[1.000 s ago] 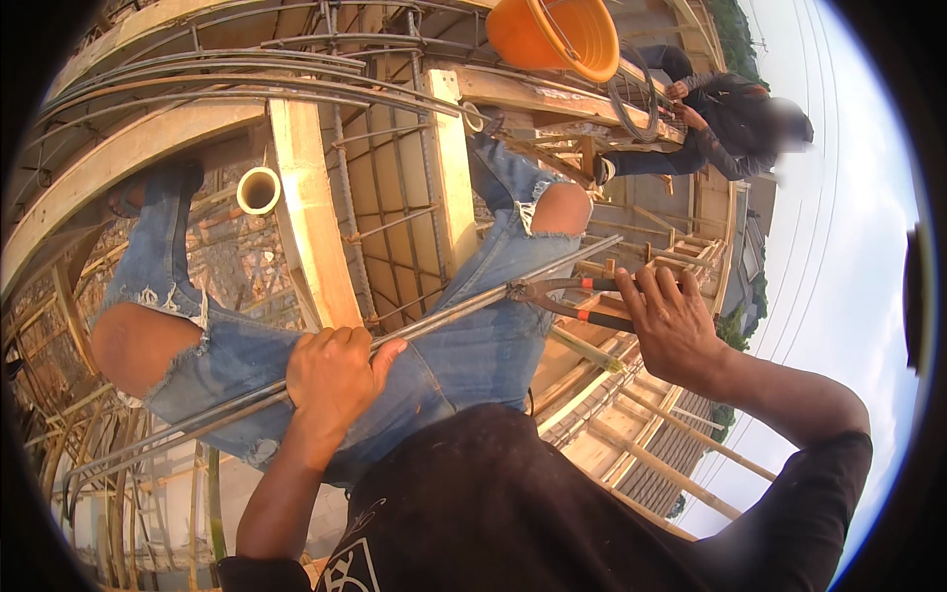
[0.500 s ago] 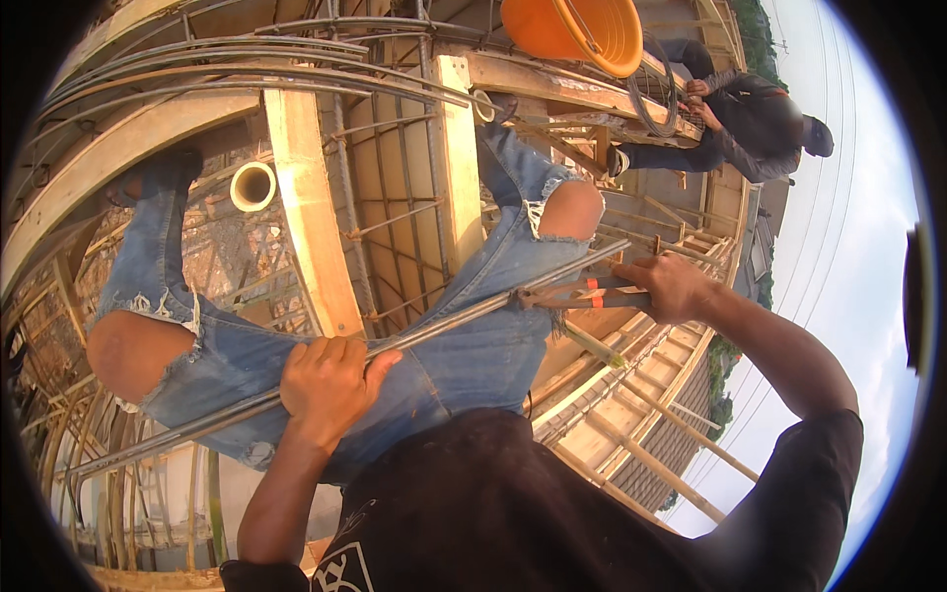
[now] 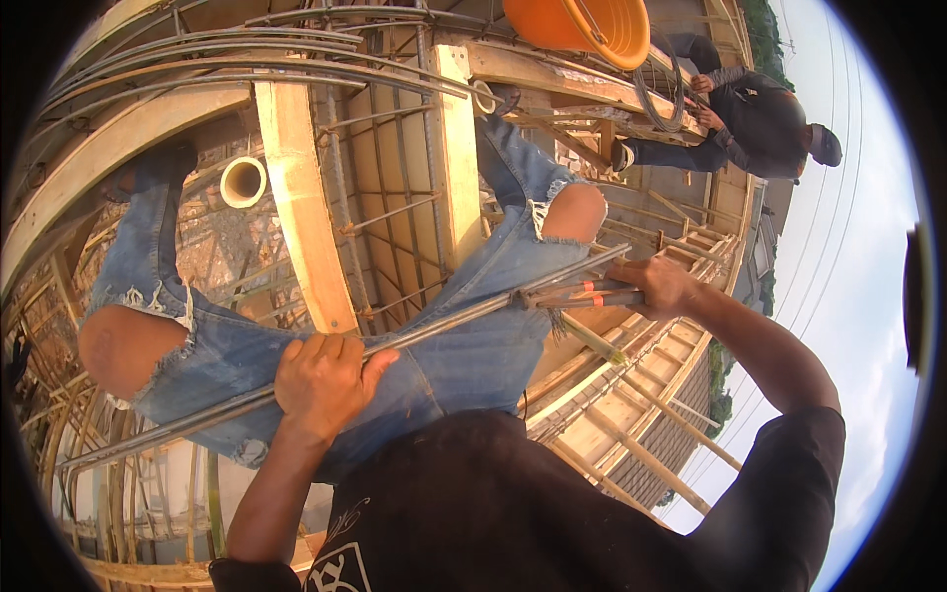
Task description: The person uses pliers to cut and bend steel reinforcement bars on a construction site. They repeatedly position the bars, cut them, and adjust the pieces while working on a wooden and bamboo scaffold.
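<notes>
A bundle of long steel rebars (image 3: 464, 316) lies across my lap, over torn blue jeans. My left hand (image 3: 321, 380) is closed around the bars near their middle. My right hand (image 3: 661, 286) grips the handles of a plier-like tool (image 3: 582, 293) with orange marks, and its head sits against the bars near their right end. My knees spread over wooden formwork beams (image 3: 296, 187) with a rebar cage between them.
A white pipe end (image 3: 243, 182) shows between the beams at left. An orange bucket (image 3: 582, 25) sits at the top. Another person in dark clothes (image 3: 760, 123) crouches at the upper right beside a wire coil. Timber scaffolding drops away below right.
My right hand has closed onto the tool and pulled it in against the rebars. The view has shifted slightly, and my left hand keeps its grip.
</notes>
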{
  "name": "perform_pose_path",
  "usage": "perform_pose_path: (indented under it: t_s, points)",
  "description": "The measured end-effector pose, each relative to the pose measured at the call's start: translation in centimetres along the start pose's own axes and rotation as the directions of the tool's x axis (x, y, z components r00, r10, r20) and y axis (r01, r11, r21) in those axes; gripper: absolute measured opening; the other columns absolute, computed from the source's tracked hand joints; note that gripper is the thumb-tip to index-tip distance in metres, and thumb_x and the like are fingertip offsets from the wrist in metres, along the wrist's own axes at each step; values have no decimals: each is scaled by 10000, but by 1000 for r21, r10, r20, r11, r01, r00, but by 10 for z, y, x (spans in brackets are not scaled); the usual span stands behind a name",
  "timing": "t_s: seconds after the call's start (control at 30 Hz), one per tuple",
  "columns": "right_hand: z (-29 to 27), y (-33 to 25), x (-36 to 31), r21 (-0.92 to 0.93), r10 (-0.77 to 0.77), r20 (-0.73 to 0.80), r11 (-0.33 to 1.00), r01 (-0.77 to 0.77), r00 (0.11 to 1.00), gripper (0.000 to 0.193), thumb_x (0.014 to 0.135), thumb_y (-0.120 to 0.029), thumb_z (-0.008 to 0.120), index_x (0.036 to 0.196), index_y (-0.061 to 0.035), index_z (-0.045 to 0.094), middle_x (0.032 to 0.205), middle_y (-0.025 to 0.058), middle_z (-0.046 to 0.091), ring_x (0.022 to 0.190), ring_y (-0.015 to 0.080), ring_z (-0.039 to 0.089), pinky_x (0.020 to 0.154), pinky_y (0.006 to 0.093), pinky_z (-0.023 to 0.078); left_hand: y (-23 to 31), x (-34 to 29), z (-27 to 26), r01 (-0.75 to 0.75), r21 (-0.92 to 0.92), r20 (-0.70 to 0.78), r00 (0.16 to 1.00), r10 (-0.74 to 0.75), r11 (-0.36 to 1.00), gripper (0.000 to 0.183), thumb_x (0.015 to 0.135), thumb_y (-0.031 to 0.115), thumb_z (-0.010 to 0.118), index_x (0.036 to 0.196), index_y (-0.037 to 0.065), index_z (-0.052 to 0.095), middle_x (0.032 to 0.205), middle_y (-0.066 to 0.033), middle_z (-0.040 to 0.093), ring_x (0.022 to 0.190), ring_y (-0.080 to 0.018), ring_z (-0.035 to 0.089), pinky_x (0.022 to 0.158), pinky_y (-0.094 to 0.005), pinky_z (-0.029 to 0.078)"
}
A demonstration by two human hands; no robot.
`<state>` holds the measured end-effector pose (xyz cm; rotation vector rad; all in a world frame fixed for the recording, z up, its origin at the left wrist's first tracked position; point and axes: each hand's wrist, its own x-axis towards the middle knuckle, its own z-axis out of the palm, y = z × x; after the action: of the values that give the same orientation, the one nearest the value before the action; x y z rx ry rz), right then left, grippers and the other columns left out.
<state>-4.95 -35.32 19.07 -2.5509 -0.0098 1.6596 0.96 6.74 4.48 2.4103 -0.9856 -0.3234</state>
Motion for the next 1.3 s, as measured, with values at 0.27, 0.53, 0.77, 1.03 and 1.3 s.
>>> perform_pose_path:
  t_s: [0.27,0.53,0.77,1.03,1.3]
  points:
    - [59,-66,-53,585,-463,482,-461,-667,743,593,904,-457,593,1269,-5,472,791,49,590,716,171,599,595,343,491,-4,-5,-3,100,-101,3,995,-100,990,457,778,500,686,611,91,568,590,-71,573,560,-261,563,542,-364,405]
    - [-17,-100,-42,527,265,587,592,-610,765,858,641,-352,868,1282,18,434,797,127,652,783,281,674,688,417,546,-1,-7,-3,86,-45,-19,996,-87,995,446,774,502,687,636,86,602,591,-73,586,570,-257,571,563,-364,427]
    - [-24,-125,-63,-318,168,-282,913,-257,945,639,685,-125,695,1269,6,470,1100,162,556,993,323,588,795,436,487,1,-3,-7,109,-58,36,994,-107,992,446,786,496,677,643,80,606,591,-84,591,573,-265,569,579,-364,436]
    - [-39,-81,-41,-661,-48,-202,744,-99,978,550,718,-78,626,1246,12,501,1008,158,594,915,320,609,771,402,497,-2,-4,-5,107,-82,24,994,-106,991,463,794,507,665,629,81,589,596,-81,592,572,-259,573,576,-360,430]
    - [-16,-86,-46,630,126,625,501,-594,770,469,789,-85,649,1217,42,507,826,141,619,755,269,655,634,394,545,-5,-10,-1,67,-57,-59,996,-70,996,493,796,543,649,592,103,560,568,-55,573,551,-212,569,549,-318,404]
